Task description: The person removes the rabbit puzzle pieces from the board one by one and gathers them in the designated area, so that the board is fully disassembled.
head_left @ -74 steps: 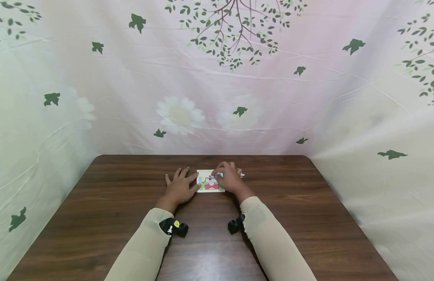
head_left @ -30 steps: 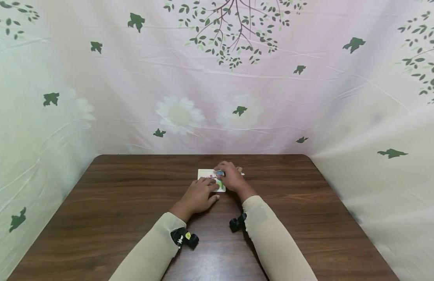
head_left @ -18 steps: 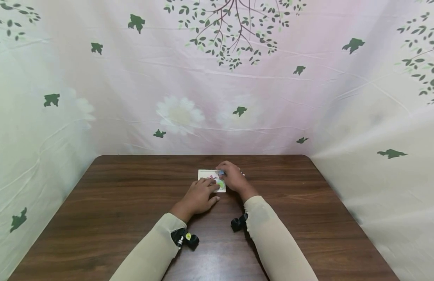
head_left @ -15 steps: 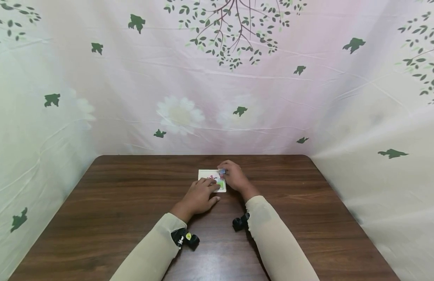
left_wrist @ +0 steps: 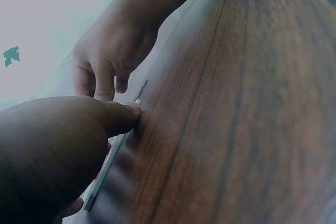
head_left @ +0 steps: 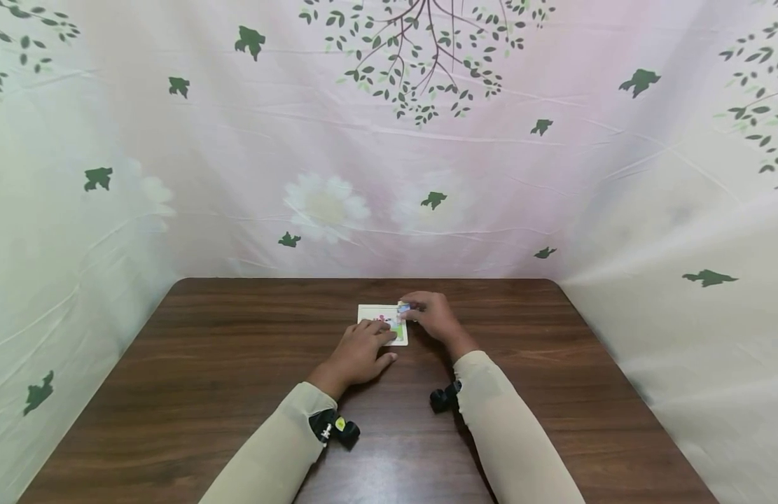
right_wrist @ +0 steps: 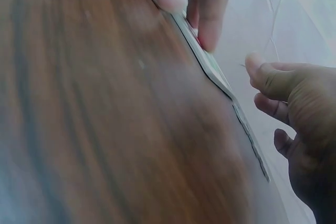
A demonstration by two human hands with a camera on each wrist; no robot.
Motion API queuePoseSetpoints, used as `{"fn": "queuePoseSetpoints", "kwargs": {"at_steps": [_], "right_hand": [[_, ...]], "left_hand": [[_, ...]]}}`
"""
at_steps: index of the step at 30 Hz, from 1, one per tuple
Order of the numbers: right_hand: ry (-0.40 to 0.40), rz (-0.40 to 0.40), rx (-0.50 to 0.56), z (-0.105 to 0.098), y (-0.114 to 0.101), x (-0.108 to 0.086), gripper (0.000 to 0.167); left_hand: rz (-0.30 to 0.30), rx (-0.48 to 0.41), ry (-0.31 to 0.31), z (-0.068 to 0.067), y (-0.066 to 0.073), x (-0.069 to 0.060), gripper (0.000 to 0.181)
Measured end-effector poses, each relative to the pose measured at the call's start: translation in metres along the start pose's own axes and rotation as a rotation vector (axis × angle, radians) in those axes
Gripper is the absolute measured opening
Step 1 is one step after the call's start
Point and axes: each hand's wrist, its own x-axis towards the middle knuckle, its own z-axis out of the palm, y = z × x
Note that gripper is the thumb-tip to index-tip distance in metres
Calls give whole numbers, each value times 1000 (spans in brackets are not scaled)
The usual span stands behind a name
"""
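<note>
A small picture puzzle board point(head_left: 370, 306) with a white frame lies flat near the table's far edge. My left hand point(head_left: 357, 353) rests over its lower part, fingers stretched across the picture and hiding much of it. At the board's top right corner, my right hand point(head_left: 438, 316) pinches a small blue puzzle piece point(head_left: 403, 308) between thumb and fingers. The right wrist view shows the board's edge point(right_wrist: 203, 62) under the left fingers. A thin, wavy-edged flat piece point(right_wrist: 251, 140) lies on the table beside the board, below the right hand point(right_wrist: 310, 103).
The brown wooden table point(head_left: 237, 392) spreads around both arms. A pale cloth backdrop point(head_left: 376, 154) with leaves and flowers hangs behind it and at both sides. Each wrist carries a black camera point(head_left: 443, 399).
My left hand has moved from the board's left side onto its front part. My right hand has drawn to the right with the blue piece, uncovering more of the board's top right.
</note>
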Motion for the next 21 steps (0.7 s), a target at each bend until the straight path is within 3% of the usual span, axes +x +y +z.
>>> {"fn": "queuePoseSetpoints", "kwargs": {"at_steps": [10,21], "right_hand": [[19,49,16,-16,13,-7,34],[27,-5,-14,-29,32,-11,35]], "left_hand": [[-8,-17,0,1,0,1,48],[-7,-14,2,0,2,1,48]]}}
